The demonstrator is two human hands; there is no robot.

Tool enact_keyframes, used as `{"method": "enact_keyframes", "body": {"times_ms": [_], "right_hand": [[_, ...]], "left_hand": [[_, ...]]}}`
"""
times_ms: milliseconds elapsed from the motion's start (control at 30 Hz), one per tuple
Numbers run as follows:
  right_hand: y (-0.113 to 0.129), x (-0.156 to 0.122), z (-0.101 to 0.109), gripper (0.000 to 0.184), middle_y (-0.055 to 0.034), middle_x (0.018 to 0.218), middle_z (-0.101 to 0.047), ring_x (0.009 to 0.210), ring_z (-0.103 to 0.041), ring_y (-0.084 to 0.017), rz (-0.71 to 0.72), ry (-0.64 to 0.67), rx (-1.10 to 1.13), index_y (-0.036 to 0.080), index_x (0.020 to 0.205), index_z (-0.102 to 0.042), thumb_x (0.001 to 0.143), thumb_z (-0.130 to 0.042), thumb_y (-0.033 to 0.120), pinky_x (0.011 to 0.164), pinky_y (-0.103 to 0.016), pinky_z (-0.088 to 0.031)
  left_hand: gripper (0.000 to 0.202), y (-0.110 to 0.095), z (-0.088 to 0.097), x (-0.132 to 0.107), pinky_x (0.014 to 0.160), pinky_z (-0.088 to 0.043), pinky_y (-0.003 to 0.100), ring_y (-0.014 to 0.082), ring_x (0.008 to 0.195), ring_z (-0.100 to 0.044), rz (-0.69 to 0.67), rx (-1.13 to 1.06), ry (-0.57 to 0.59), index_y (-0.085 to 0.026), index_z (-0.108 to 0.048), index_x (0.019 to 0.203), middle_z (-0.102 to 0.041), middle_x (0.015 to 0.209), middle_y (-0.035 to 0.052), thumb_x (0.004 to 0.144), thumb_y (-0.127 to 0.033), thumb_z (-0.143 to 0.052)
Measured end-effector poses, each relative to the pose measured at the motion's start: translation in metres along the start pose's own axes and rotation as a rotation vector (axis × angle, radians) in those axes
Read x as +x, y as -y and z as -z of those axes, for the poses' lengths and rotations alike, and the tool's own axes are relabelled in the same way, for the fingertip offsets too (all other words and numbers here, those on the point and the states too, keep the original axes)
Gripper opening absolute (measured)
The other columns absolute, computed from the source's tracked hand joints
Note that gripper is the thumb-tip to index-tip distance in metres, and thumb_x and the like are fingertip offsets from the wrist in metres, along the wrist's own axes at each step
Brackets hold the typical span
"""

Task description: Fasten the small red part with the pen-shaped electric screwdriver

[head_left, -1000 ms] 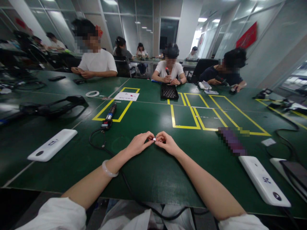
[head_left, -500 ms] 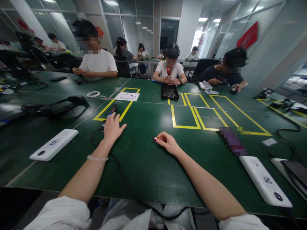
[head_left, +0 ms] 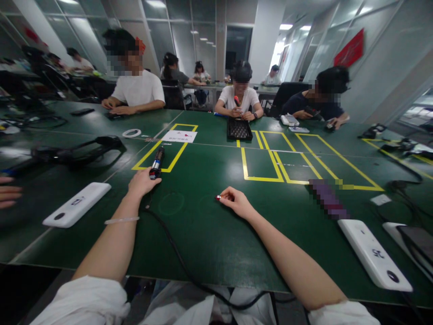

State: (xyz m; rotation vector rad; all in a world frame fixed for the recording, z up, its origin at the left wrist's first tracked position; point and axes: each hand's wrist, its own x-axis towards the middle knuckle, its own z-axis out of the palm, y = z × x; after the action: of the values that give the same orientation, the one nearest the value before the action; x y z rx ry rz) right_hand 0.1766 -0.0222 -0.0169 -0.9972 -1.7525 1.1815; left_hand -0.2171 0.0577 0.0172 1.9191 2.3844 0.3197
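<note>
Of the two hands, the right hand [head_left: 236, 201] is held low over the middle of the green worktop [head_left: 203, 234], and a small red part [head_left: 218, 197] with a pale spot is pinched between its thumb and fingers, well in from the near edge. The finer shape of the part cannot be made out at this size. By the left hand [head_left: 139, 184], the near end of a dark cylindrical tool [head_left: 157, 161] with a blue and silver band is gripped, the thumb being set on one side and the fingers on the other; the tool's far end is pointed towards the worktop's far edge. A black cable [head_left: 176, 248] is run from beside the left hand down over the near edge. A pale bracelet [head_left: 122, 220] is worn on the left forearm.

The tool is partly framed by a yellow tape outline [head_left: 178, 157], across whose far end a printed sheet [head_left: 177, 136] is laid. Nearer the left side, a white case [head_left: 77, 204] is placed; a second white case [head_left: 375, 255] is set towards the near right corner. At the far edge, a black tray [head_left: 239, 129] is placed before a seated co-worker [head_left: 250, 95].
</note>
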Motion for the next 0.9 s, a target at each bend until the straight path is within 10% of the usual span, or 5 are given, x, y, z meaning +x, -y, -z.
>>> {"method": "enact_keyframes", "body": {"times_ms": [900], "right_hand": [[0.005, -0.001, -0.001, 0.012, 0.0026, 0.068, -0.057, 0.062, -0.054, -0.013, 0.067, -0.051, -0.258, 0.020, 0.084, -0.054, 0.080, -0.063, 0.026, 0.063, -0.025, -0.043]], "left_hand": [[0.066, -0.168, -0.023, -0.126, 0.096, -0.046, 0.039, 0.0279, 0.117, -0.051, -0.729, -0.140, 0.070, -0.024, -0.039, 0.139, -0.051, 0.131, 0.0105, 0.079, -0.037, -0.062]]}}
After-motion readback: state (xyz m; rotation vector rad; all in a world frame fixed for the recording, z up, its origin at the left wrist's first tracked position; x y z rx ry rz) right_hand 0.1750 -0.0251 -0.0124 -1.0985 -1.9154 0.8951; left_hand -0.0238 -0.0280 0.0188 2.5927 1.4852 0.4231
